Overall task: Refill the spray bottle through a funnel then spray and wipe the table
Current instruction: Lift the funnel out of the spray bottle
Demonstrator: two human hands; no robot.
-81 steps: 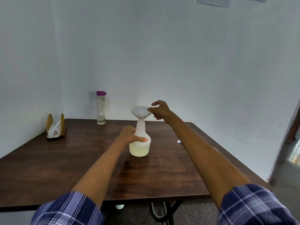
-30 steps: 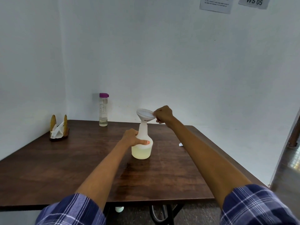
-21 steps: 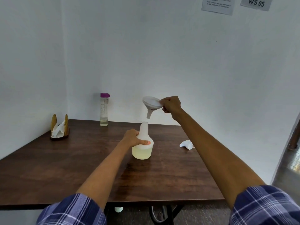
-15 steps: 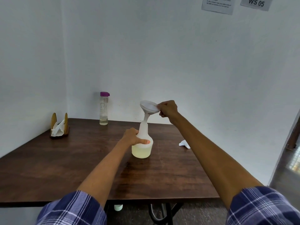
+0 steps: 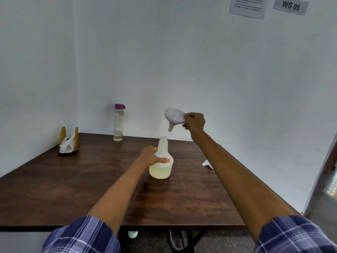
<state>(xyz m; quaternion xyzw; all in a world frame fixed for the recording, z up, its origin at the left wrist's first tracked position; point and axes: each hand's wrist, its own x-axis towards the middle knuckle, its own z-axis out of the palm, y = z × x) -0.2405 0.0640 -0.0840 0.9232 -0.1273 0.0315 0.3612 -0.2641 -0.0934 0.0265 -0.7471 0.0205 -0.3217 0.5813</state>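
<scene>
The dark wooden tabletop (image 5: 54, 189) spreads under both outstretched forearms, whose blue plaid sleeves (image 5: 83, 236) are cut off by the lower edge of the view. The left hand (image 5: 150, 155) is wrapped around the shoulder of the spray bottle (image 5: 161, 161), thumb pressed across its front; the bottle stands upright on the tabletop with its neck open and pale yellowish liquid filling its lower part. The right hand (image 5: 194, 123), raised above and to the right of the left one, has its fingers curled together, pinching the rim of the white funnel (image 5: 174, 118). The funnel is tilted, its spout pointing down and left, clear of the bottle's mouth and just above it. Under the right forearm a small white object (image 5: 207, 163) lies on the tabletop, partly hidden by the arm and too unclear to name. Beyond the left hand, near the wall, stands a clear bottle with a purple cap (image 5: 118, 123). Far left of that hand sits a wooden napkin holder (image 5: 69, 143) with white tissue.
</scene>
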